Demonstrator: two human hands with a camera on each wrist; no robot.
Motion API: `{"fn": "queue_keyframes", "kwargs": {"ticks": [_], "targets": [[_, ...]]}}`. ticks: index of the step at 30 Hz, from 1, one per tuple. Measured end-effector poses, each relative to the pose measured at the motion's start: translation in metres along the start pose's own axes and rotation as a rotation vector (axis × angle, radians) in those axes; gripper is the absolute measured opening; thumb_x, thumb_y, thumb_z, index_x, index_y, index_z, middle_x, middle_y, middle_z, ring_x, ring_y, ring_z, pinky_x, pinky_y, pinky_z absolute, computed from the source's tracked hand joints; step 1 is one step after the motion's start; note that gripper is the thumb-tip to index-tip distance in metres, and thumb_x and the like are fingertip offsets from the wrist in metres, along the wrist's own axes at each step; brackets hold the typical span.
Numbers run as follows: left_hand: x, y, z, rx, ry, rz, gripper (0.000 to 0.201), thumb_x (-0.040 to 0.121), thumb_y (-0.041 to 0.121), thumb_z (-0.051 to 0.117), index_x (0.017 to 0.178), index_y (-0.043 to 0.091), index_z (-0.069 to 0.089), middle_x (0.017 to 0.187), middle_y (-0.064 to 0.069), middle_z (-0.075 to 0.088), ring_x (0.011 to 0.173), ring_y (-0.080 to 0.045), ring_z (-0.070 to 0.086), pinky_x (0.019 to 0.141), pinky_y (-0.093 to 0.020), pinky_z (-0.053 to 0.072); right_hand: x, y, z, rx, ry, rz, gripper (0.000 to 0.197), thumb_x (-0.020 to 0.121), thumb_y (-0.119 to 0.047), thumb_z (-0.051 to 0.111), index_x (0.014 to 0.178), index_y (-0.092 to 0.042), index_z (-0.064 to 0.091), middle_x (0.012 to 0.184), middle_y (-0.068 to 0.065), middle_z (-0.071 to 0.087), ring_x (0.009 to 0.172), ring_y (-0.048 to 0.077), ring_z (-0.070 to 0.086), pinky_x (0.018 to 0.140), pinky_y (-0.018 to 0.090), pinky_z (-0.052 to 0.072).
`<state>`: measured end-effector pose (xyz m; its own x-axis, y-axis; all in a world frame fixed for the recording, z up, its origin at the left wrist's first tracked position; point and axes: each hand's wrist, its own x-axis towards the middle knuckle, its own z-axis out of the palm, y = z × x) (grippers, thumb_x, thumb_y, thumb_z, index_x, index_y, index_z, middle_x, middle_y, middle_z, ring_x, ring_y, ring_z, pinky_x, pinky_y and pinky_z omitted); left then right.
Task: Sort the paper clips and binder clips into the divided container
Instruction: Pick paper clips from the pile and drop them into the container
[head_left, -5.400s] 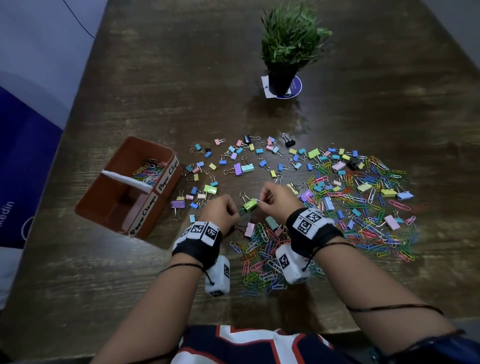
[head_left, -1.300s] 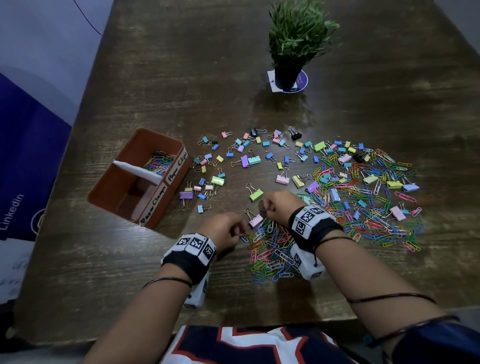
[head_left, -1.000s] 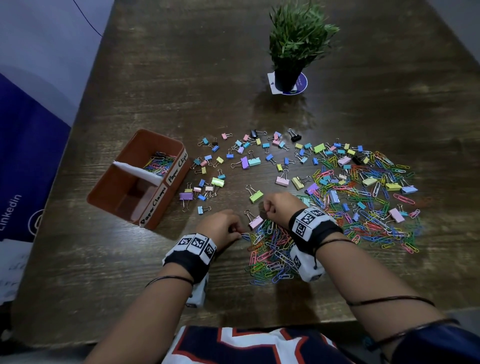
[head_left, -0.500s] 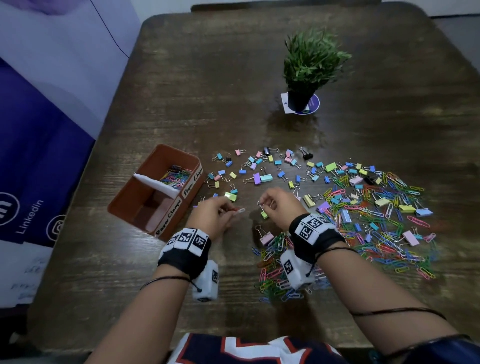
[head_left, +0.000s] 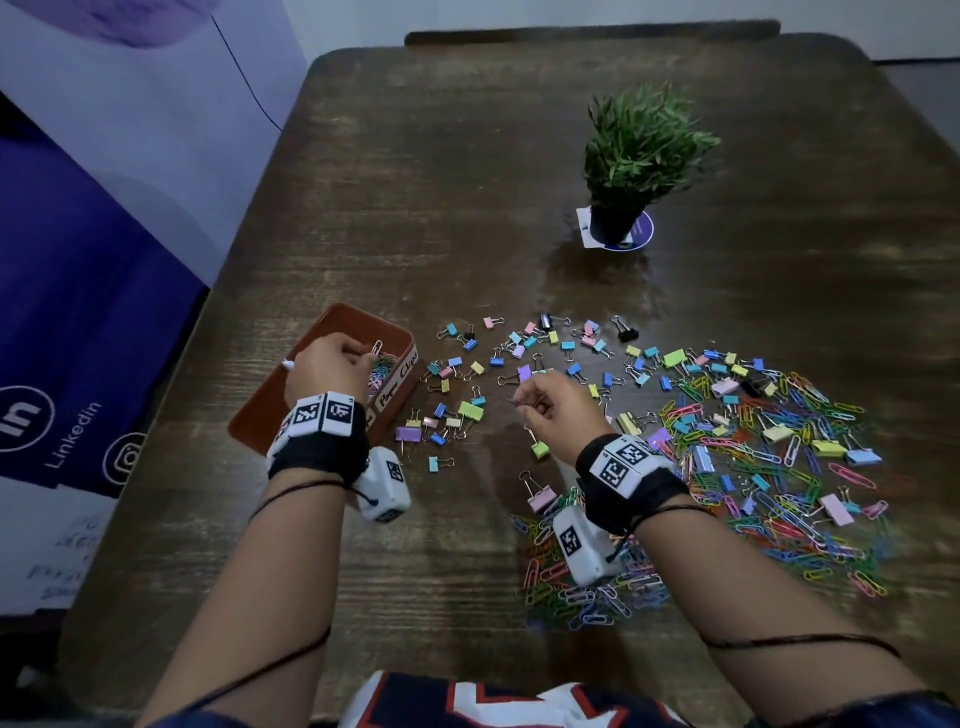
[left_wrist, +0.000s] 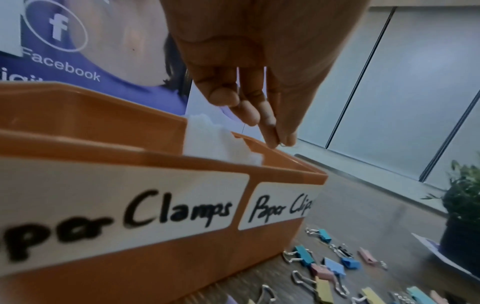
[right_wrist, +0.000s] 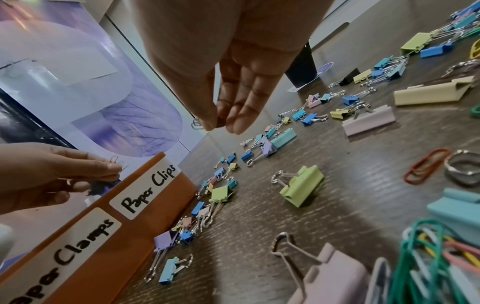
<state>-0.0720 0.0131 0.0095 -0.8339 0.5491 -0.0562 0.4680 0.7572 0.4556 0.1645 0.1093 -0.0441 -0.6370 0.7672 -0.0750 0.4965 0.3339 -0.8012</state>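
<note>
Head view, left of frame: left hand (head_left: 332, 364) now over orange divided container (head_left: 260, 415), pinching silver paper clip (head_left: 376, 347) above "Paper Clips" compartment, up from table pile (head_left: 587, 587) moments ago; drop likely imminent. Centre: right hand (head_left: 550, 405) pinching something small, identity unclear.

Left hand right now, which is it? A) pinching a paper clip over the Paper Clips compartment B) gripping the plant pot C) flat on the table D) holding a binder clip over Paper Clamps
A: the left hand pinches a silver paper clip above the orange container, at the end labelled Paper Clips.
</note>
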Motion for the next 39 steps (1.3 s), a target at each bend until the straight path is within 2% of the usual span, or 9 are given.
{"fn": "queue_keyframes", "kwargs": {"ticks": [4,8,13,18,23,28,31,36,39], "targets": [[0.002,-0.003,0.0,0.034,0.001,0.005,0.03,0.088,0.036,0.066,0.115,0.022,0.065,0.107,-0.001,0.069,0.096,-0.022,0.064,0.079,-0.034,0.051,-0.002,0.01,-0.003,0.016,0.004,0.027,0.018,0.085,-0.003,0.062,0.084,-0.02,0.061,0.089,-0.002,0.057,0.069,0.006,0.051,0.067,0.018,0.043],[-0.005,-0.019,-0.005,0.04,0.093,0.108,0.031,0.093,0.036,0.056,0.12,0.022,0.063,0.119,-0.005,0.063,0.114,-0.028,0.051,0.089,-0.042,0.044,-0.002,0.016,-0.005,0.023,0.013,0.047,0.019,0.083,0.0,0.062,0.084,-0.019,0.061,0.091,0.005,0.059,0.068,0.008,0.05,0.063,0.011,0.043],[-0.013,-0.051,-0.002,0.073,0.134,0.125,0.043,0.096,0.041,0.047,0.132,0.018,0.052,0.141,-0.007,0.046,0.13,-0.029,0.039,0.108,-0.05,0.03,0.004,0.006,0.003,0.018,0.024,0.047,0.016,0.084,-0.003,0.062,0.085,-0.019,0.063,0.087,-0.002,0.059,0.067,0.004,0.051,0.066,0.014,0.043],[-0.018,-0.082,0.014,0.142,0.14,0.233,0.049,0.101,0.039,0.036,0.145,0.015,0.038,0.155,-0.004,0.03,0.142,-0.026,0.027,0.116,-0.046,0.016,0.015,-0.036,0.018,0.035,0.051,-0.057,0.011,0.088,-0.007,0.062,0.095,-0.014,0.066,0.093,-0.004,0.058,0.079,0.005,0.057,0.075,0.014,0.05],[-0.017,-0.091,0.025,0.107,0.128,0.196,0.056,0.101,0.043,0.032,0.151,0.018,0.027,0.159,-0.003,0.022,0.147,-0.025,0.015,0.118,-0.047,0.014,0.045,-0.078,0.046,0.09,0.08,-0.202,0.012,0.085,-0.003,0.064,0.091,-0.012,0.069,0.087,-0.004,0.057,0.076,0.009,0.059,0.071,0.01,0.047],[-0.017,-0.093,0.026,0.107,0.144,0.203,0.059,0.099,0.046,0.028,0.15,0.016,0.03,0.157,-0.005,0.027,0.146,-0.027,0.019,0.118,-0.046,0.015,0.072,-0.102,0.086,0.001,0.055,-0.228,0.015,0.083,-0.001,0.063,0.09,-0.012,0.07,0.088,0.0,0.058,0.075,0.012,0.057,0.075,0.03,0.053],[-0.017,-0.095,0.026,0.132,0.13,0.205,0.057,0.101,0.044,0.032,0.15,0.016,0.028,0.158,-0.004,0.025,0.147,-0.025,0.017,0.119,-0.045,0.012,0.079,-0.113,0.099,-0.082,0.022,-0.261,0.016,0.085,-0.003,0.059,0.094,-0.011,0.07,0.097,0.004,0.06,0.085,0.019,0.059,0.08,0.038,0.052],[-0.017,-0.094,0.025,0.141,0.131,0.199,0.058,0.1,0.045,0.031,0.151,0.017,0.027,0.158,-0.003,0.023,0.147,-0.023,0.015,0.119,-0.044,0.009,0.086,-0.121,0.101,-0.387,-0.183,-0.256,0.032,0.092,-0.008,0.048,0.119,-0.016,0.063,0.118,0.003,0.06,0.114,0.021,0.049,0.093,0.037,0.046],[-0.017,-0.096,0.025,0.135,0.137,0.201,0.057,0.1,0.045,0.031,0.151,0.017,0.027,0.158,-0.003,0.023,0.147,-0.023,0.015,0.119,-0.044,0.009,0.079,-0.116,0.096,-0.25,-0.08,-0.289,0.032,0.09,-0.002,0.047,0.115,-0.013,0.065,0.117,0.004,0.062,0.11,0.021,0.053,0.093,0.037,0.046]]}}
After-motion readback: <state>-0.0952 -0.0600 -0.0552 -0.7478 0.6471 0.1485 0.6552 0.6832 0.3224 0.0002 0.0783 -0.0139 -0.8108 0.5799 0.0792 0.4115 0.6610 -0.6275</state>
